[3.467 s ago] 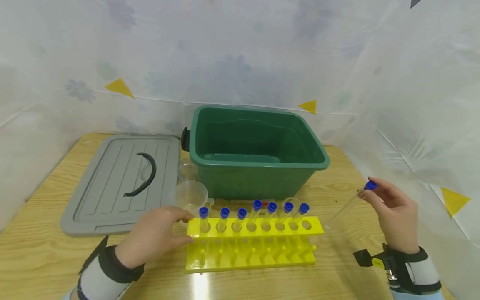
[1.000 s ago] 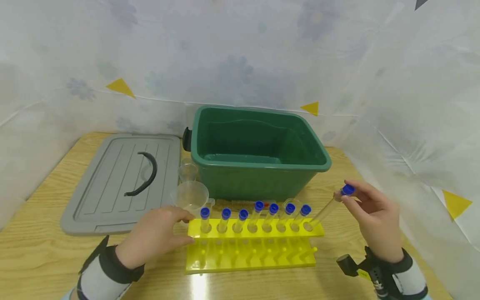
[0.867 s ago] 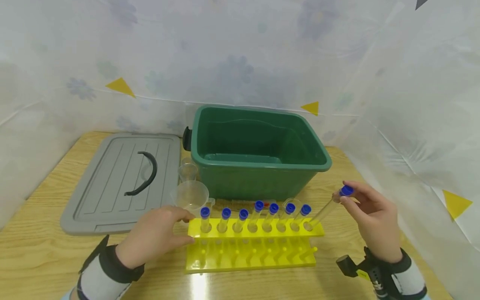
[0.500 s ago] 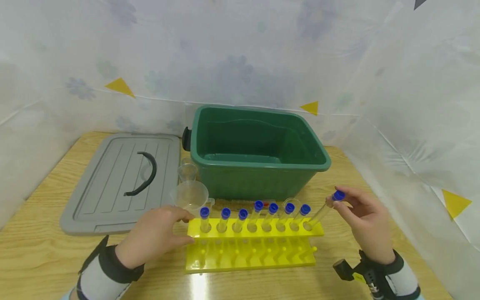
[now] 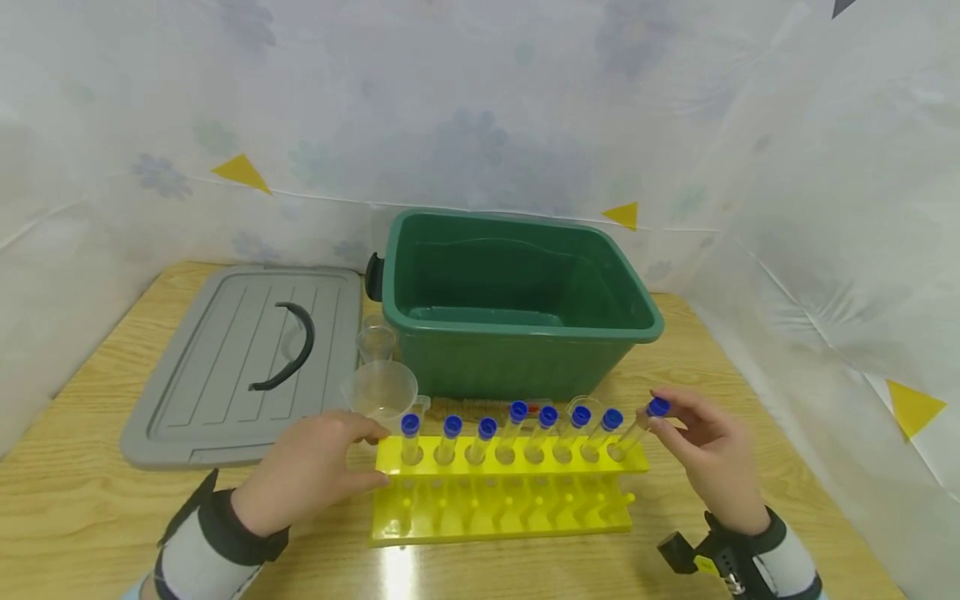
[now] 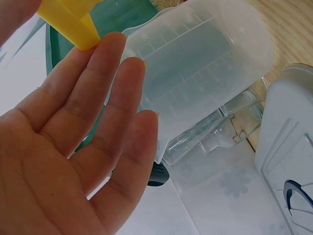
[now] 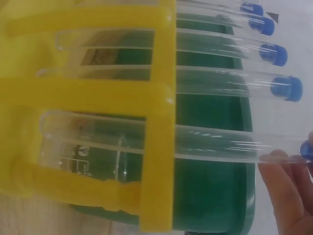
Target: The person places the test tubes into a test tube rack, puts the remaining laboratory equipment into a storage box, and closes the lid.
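Observation:
A yellow test tube rack [image 5: 502, 525] stands on the wooden table, holding several clear test tubes with blue caps. My left hand [image 5: 307, 467] pinches the rack's left end between thumb and fingers; in the left wrist view, the yellow end [image 6: 73, 24] sits against the index fingertip. At the other end, my right hand [image 5: 708, 458] pinches a test tube [image 5: 633, 435] at its blue cap. That tube leans right, with its lower part through the rightmost hole. In the right wrist view the same tube [image 7: 215, 143] passes through the rack's upper bar [image 7: 159, 191].
Behind the rack is a green bin [image 5: 517, 332], its inside visible. A grey lid [image 5: 225, 375] with a black handle lies left. A translucent measuring jug [image 5: 384, 392] and clear cups [image 5: 375, 343] stand between them. A bristled brush [image 5: 468, 410] lies behind the rack.
My right hand has moved left with the test tube from beside the rack, and the tube has gone down into the rightmost hole. My left hand has stayed on the rack.

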Tool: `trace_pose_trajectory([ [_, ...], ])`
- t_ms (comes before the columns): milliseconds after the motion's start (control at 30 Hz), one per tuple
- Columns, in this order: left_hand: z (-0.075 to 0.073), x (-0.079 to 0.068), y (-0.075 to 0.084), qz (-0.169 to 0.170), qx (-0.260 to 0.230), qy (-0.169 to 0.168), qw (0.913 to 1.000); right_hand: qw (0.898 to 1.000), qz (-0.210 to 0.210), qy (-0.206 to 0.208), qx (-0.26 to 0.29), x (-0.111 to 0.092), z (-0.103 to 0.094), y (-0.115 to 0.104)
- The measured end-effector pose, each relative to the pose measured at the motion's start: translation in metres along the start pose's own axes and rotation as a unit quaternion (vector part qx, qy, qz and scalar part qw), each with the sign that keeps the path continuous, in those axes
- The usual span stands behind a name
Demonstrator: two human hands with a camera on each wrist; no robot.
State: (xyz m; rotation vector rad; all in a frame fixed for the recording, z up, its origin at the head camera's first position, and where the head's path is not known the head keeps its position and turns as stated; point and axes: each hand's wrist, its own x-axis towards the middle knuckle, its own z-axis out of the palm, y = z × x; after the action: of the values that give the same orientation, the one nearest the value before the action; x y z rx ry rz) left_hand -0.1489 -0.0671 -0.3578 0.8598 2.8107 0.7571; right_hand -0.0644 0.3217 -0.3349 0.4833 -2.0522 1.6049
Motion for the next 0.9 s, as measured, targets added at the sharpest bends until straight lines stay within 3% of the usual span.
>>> trace_pose_trajectory([
  [367,0.0,-0.0004,0.0,0.009,0.002,0.007,0.9999,1.0,0.02,0.006,-0.018,-0.003,0.0024,0.0036],
  [700,0.0,0.0005,0.0012,-0.012,0.006,-0.006,0.9999,0.998,0.031,0.014,-0.048,-0.0065,0.0041,0.0069],
  [900,-0.0004,0.0001,0.0018,-0.011,0.006,-0.005,0.9999,0.999,0.027,0.009,-0.034,-0.0069,0.0047,0.0082],
])
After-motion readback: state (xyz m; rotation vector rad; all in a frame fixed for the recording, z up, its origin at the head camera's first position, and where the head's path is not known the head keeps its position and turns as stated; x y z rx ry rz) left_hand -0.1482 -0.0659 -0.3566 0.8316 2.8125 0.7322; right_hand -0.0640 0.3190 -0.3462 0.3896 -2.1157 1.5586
